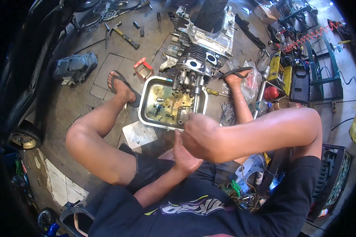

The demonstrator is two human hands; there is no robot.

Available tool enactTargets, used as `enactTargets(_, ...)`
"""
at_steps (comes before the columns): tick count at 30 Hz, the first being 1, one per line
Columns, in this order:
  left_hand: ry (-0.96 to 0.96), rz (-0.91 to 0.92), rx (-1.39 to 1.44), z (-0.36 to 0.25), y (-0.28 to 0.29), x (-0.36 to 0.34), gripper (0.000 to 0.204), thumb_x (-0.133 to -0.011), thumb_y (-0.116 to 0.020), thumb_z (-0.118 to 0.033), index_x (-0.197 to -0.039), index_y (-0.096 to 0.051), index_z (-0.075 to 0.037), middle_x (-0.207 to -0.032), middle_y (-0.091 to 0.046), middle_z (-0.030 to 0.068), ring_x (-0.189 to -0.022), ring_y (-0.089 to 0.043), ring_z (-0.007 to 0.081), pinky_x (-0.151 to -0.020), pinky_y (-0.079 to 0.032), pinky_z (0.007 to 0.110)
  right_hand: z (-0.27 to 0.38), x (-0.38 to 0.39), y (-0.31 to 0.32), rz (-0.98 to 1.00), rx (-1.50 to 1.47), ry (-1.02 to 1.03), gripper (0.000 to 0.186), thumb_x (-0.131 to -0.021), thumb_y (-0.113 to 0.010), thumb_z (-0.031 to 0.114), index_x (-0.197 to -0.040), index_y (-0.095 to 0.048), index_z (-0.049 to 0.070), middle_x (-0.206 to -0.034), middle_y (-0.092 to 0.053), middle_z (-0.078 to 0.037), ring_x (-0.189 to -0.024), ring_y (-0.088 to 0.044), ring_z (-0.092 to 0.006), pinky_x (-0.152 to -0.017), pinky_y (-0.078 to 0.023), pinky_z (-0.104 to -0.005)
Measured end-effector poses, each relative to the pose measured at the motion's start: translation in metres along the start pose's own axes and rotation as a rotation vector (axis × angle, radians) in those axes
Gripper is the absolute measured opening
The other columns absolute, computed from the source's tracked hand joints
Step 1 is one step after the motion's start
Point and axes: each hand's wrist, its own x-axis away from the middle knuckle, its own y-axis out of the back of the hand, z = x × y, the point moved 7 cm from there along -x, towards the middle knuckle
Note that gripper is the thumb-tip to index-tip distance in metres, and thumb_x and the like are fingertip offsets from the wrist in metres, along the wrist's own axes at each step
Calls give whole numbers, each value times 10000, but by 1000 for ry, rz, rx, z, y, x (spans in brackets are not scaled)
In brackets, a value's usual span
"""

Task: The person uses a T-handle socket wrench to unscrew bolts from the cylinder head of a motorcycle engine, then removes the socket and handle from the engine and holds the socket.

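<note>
My right hand (201, 136) is closed in a fist at the lower end of a shiny metal rod (196, 100), which runs up to the engine's near end. Just below, my left hand (186, 157) has its thumb stretched upward, with its other fingers partly hidden behind my right hand. The engine (195, 59), with a finned cylinder and round ports, lies between my feet. Its near end hangs over a white-rimmed metal tray (143, 103) holding yellowish liquid, bolts and small dark parts.
A red-edged box (142, 69) and a white sheet (139, 134) lie near the tray. Farther off are a hammer (125, 37) and a grey engine cover (75, 67). At right stand a yellow toolbox (276, 73) and a red coiled hose (310, 36). A yellow-handled screwdriver (213, 92) lies right of the tray.
</note>
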Motion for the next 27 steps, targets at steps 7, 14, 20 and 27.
enactTargets(7,-232,3,111,-35,-18,-45,532,-958,-431,-617,-1226,-573,-180,-1248,-598,85,-1207,-550,292,-1035,-421,513,-21,-47,-38,-46,468,-110,439,-880,-544,393,-1196,-619,98,-1292,-552,-111,-1137,-545,-228,-1004,-375,-393)
enactTargets(14,-374,38,244,-59,-15,-44,391,-994,-467,-518,-895,-587,-159,-797,-548,15,-967,-586,231,-977,-460,427,-28,-59,-44,363,-52,94,413,-758,-638,262,-1112,-661,51,-1126,-654,-112,-1095,-573,-238,-956,-394,-387)
enactTargets(20,-525,348,104,-113,-66,-20,560,-1029,-321,-547,-656,-425,-144,-413,-306,2,-348,-175,125,-635,-410,279,-34,-30,-32,-464,-530,-93,286,-670,-624,118,-942,-613,28,-921,-613,-94,-961,-549,-280,-938,-380,-401)
enactTargets(27,-769,463,-466,-122,-99,-10,551,-1028,-280,-555,-719,-427,-123,-460,-329,-4,-397,-275,125,-601,-387,351,-33,-27,-30,-691,-588,-158,301,-609,-652,97,-902,-598,50,-862,-616,-86,-940,-565,-271,-951,-377,-410)
